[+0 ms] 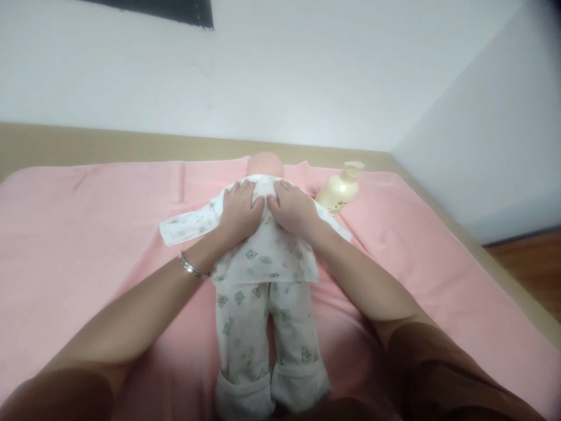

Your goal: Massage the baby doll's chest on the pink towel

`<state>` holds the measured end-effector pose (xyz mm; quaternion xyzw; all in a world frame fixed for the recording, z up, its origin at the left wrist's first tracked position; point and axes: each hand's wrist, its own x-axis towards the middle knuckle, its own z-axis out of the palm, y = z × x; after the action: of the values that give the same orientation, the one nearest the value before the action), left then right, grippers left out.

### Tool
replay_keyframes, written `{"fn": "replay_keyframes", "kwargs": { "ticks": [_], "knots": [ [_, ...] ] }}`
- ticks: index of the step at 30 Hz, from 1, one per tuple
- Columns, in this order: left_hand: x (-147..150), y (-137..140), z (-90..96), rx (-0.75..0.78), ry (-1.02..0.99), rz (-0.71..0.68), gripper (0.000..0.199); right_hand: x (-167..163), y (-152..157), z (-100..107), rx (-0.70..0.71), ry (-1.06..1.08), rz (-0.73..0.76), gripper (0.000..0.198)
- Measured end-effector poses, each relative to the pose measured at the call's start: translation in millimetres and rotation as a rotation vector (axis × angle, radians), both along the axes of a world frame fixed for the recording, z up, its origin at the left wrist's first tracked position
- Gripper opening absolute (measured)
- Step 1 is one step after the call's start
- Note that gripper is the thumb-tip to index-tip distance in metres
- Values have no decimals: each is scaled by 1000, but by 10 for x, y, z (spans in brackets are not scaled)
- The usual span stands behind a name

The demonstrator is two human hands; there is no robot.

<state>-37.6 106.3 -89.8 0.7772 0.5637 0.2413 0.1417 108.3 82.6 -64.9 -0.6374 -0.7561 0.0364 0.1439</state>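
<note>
Obs. from the bedside: 2 bare hands on 1 doll, which lies directly under the palms. Left hand (242, 211): laid flat, palm down, fingers extended, nothing grasped. Right hand (294, 209): same posture, fingers likewise closing on nothing. Both touch the upper part of the printed shirt (263, 260); the 2 thumbs point at each other, a narrow strip of fabric between them.

Key relation: the doll's long axis runs straight away from the wearer, midway between the forearms. Its head (265, 164) is just beyond the fingertips; the trousers (245, 333), cuffs turned up, extend back from the hands toward the wearer. Neither hand is clearly nearer the midline. 1 sleeve (189, 226) reaches out to the left of the left hand. No face visible; front or back uppermost, I cannot tell.

Containers: 1 pump bottle (339, 190), right of the right hand and a little beyond it, near but apart; the right hand is the nearer. Pump top fitted. Body looks pale yellow; fill level cannot be read.

Other: bracelet (191, 266) at the left wrist; pink cloth (79, 234) beneath the doll, spreading to either side of both hands.
</note>
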Motion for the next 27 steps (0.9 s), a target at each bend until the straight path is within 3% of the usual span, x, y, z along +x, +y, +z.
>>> {"fn": "replay_keyframes", "kwargs": {
  "ticks": [6,15,27],
  "knots": [
    [-1,14,-51,37,-30,-2,48,12,92,-139,67,14,11,47],
    [-1,-41,43,111,64,-32,39,18,88,-149,68,23,12,48],
    [-35,-3,-8,117,13,-15,43,4,78,-139,69,-36,5,49]
  ]
}}
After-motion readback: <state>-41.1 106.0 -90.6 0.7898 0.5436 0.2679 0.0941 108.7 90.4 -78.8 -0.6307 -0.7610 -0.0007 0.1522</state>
